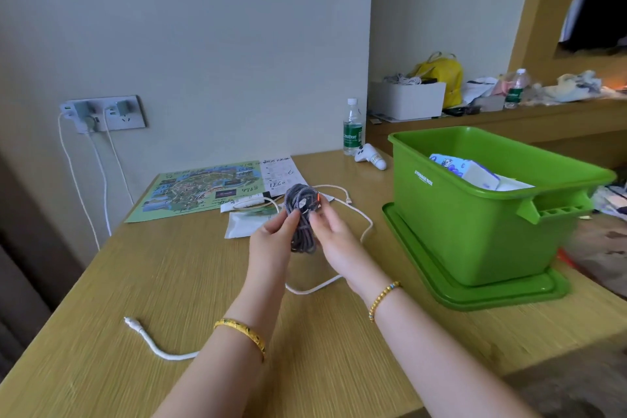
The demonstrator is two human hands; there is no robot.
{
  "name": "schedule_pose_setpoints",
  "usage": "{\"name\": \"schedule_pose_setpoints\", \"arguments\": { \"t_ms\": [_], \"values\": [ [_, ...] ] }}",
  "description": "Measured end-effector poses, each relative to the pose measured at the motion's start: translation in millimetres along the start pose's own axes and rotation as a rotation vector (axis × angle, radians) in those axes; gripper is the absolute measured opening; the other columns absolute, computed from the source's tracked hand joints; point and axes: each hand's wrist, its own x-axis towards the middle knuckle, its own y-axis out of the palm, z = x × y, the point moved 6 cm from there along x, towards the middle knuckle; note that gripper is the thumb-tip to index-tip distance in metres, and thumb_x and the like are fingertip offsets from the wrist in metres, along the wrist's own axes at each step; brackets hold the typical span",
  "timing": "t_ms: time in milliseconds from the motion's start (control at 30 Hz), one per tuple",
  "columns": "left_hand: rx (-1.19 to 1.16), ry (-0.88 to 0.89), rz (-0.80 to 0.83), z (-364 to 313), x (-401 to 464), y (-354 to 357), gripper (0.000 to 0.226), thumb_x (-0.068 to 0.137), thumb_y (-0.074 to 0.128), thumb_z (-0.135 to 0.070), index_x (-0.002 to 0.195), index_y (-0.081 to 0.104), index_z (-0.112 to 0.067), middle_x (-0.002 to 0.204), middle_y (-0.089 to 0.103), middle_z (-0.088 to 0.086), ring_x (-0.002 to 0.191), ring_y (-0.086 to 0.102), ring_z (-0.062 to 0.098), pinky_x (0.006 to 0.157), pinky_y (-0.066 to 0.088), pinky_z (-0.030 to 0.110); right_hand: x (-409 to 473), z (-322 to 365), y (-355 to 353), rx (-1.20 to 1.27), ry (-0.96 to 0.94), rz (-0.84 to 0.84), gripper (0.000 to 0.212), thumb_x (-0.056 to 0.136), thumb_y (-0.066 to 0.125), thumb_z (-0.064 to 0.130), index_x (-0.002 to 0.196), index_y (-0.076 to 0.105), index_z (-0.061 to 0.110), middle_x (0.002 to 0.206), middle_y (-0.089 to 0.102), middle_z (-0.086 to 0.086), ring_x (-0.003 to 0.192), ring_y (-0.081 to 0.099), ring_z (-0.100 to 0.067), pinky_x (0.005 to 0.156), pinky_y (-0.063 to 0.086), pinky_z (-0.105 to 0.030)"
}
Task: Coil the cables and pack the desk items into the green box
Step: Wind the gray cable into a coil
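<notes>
As both hands pinch grey braided cable coil (300, 214) mid-frame: light, limp, springy; left hand (271, 241), right hand (334, 234) fingers best clamped across loops.

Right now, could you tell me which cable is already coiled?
The dark grey braided cable, bundled between both hands. The white cable lies loose across the desk.

We see a wall socket (103, 113) with chargers plugged in — and a yellow bag (444, 75) beside a white box (409, 100) on the far shelf.
</notes>
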Motion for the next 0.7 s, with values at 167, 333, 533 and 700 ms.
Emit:
{"name": "schedule_pose_setpoints", "arguments": {
  "t_ms": [167, 333, 533, 700],
  "values": [
    [0.049, 0.013, 0.117, -28.5, -10.2, 30.3, 0.014, 0.094, 0.049, -0.033, 0.098, 0.062, -0.038, 0.077, 0.062, -0.031, 0.069, 0.051, -0.021, 0.065, 0.039, 0.007, -9.4, 35.2, -18.3, -0.159, -0.057, -0.002, 0.070, 0.099, 0.040, 0.019, 0.147, -0.010, 0.029, 0.149, 0.029, 0.009, 0.128, 0.033, -0.002, 0.108, 0.024, -0.022],
    [0.070, 0.116, 0.310, -77.6, -16.9, 76.7, 0.026, 0.095, 0.043, -0.037, 0.102, 0.067, -0.030, 0.100, 0.069, -0.019, 0.097, 0.059, -0.006, 0.086, 0.042, 0.020, -13.3, 100.0, -69.5, -0.273, -0.222, -0.203, 0.066, 0.093, 0.052, 0.018, 0.146, 0.013, 0.019, 0.140, 0.047, -0.001, 0.123, 0.050, -0.014, 0.104, 0.039, -0.034],
    [0.254, 0.250, 0.421, -108.0, -28.2, 158.3, 0.033, 0.095, 0.046, -0.027, 0.126, 0.057, -0.021, 0.124, 0.060, -0.002, 0.107, 0.051, 0.005, 0.089, 0.036, 0.019, -23.1, 151.0, -167.0, -0.622, -0.182, -0.520, 0.035, 0.086, 0.062, 0.028, 0.111, 0.040, 0.018, 0.110, 0.063, -0.005, 0.097, 0.060, -0.025, 0.082, 0.048, -0.036],
    [0.725, 0.356, 0.532, -89.5, -34.8, 201.6, 0.036, 0.094, 0.047, -0.028, 0.127, 0.055, -0.017, 0.128, 0.058, 0.009, 0.108, 0.059, 0.028, 0.084, 0.045, 0.026, -36.2, 133.8, -233.1, -1.058, 0.084, -0.639, 0.030, 0.090, 0.056, 0.016, 0.112, 0.040, 0.003, 0.112, 0.059, -0.021, 0.102, 0.057, -0.038, 0.068, 0.038, -0.035]
  ]
}}
